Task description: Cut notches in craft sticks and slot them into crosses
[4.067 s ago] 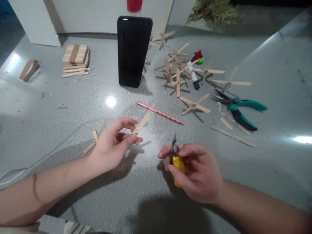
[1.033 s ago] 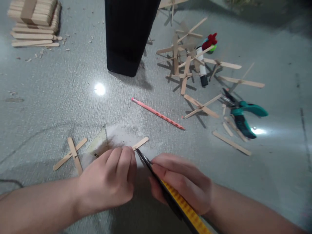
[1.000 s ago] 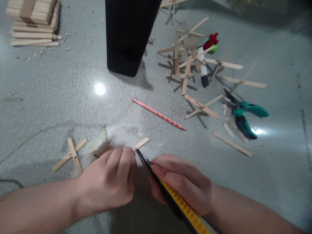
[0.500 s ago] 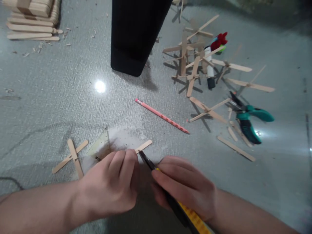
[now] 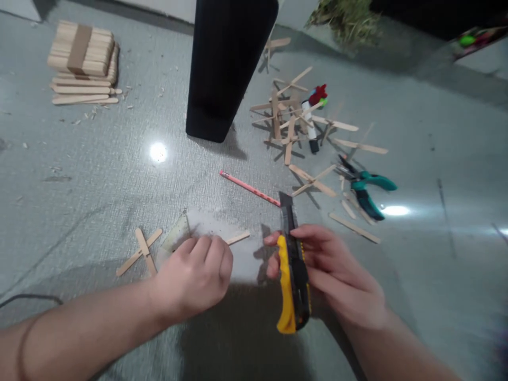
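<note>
My left hand [image 5: 194, 272] is closed around a wooden craft stick [image 5: 238, 238]; only the stick's end shows past my fingers. In my right hand [image 5: 337, 270] is a yellow and black utility knife [image 5: 293, 270], held upright with its blade toward the far side. The blade tip covers the point of a pink pencil [image 5: 250, 188] lying on the table. Two craft sticks joined in a cross [image 5: 143, 251] lie left of my left hand. A pale card or sandpaper piece [image 5: 177, 233] and whitish dust are partly hidden behind that hand.
Several crossed craft sticks [image 5: 291, 132] stand at the right back around a white marker [image 5: 308, 124]. Teal-handled pliers [image 5: 363, 188] lie nearer, beside loose stick pieces. A tall black object [image 5: 230, 69] rises at the back centre. Bundled craft sticks [image 5: 85, 50] are at the far left.
My right hand has drawn the knife away from the stick to the right and turned it upright. My left hand keeps the stick. The view has shifted, showing more of the far side.
</note>
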The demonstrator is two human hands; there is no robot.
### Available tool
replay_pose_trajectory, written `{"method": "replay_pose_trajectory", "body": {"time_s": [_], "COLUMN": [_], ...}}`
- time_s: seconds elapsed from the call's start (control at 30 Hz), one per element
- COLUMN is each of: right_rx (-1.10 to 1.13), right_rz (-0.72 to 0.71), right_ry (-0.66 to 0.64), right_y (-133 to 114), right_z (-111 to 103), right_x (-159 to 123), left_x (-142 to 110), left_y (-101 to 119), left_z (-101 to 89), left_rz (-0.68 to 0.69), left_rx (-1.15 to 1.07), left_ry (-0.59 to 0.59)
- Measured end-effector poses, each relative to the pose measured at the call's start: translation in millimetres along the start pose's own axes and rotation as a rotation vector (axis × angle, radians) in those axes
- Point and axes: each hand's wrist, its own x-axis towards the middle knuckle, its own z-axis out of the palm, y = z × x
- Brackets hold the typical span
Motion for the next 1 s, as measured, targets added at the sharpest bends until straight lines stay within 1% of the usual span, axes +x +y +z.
{"method": "replay_pose_trajectory", "body": {"time_s": [0.03,0.1,0.13,0.17,0.2,0.23,0.3,0.33,0.37,0.4,0.5,0.67,0.87,1.0], "right_rx": [0.062,0.138,0.126,0.059,-0.061,-0.240,-0.643,-0.791,-0.894,-0.948,-0.965,-0.933,-0.953,-0.934], "right_rz": [0.045,0.091,0.096,0.109,0.119,0.108,0.034,0.004,-0.038,-0.068,-0.117,-0.079,-0.088,-0.098], "right_ry": [-0.011,0.022,0.046,0.105,0.127,0.180,0.275,0.303,0.305,0.279,0.225,0.182,0.188,0.188], "right_y": [-1.9,-2.3,-0.9,1.3,3.9,6.5,10.1,10.8,10.9,10.3,7.7,7.7,8.1,8.1], "right_z": [0.7,6.1,10.8,16.5,22.9,29.7,43.4,49.7,55.5,60.6,71.8,81.0,81.7,79.6], "right_x": [-5.6,-19.5,-27.3,-35.1,-42.6,-49.3,-59.1,-61.8,-63.1,-63.3,-59.5,-54.3,-51.8,-50.1], "left_x": [-0.6,-1.9,-2.6,-3.3,-4.0,-4.5,-5.3,-5.4,-5.2,-4.9,-3.1,-2.4,-2.8,-1.7], "left_y": [1.1,3.3,4.4,5.6,6.9,8.3,11.1,12.2,13.0,13.5,13.0,10.3,6.5,4.1], "left_z": [-0.3,-1.0,-1.3,-1.6,-1.8,-1.9,-2.3,-2.6,-2.9,-3.1,-2.9,0.4,2.3,1.9], "left_rz": [0.017,0.043,0.050,0.058,0.066,0.074,0.073,0.066,0.056,0.046,0.059,0.098,0.093,0.092], "left_rx": [0.008,0.021,0.030,0.040,0.054,0.067,0.098,0.116,0.130,0.143,0.151,0.138,0.057,0.048], "left_ry": [0.004,0.009,0.004,-0.004,-0.017,-0.031,-0.036,-0.022,-0.002,0.017,0.060,0.070,0.110,0.116]}}
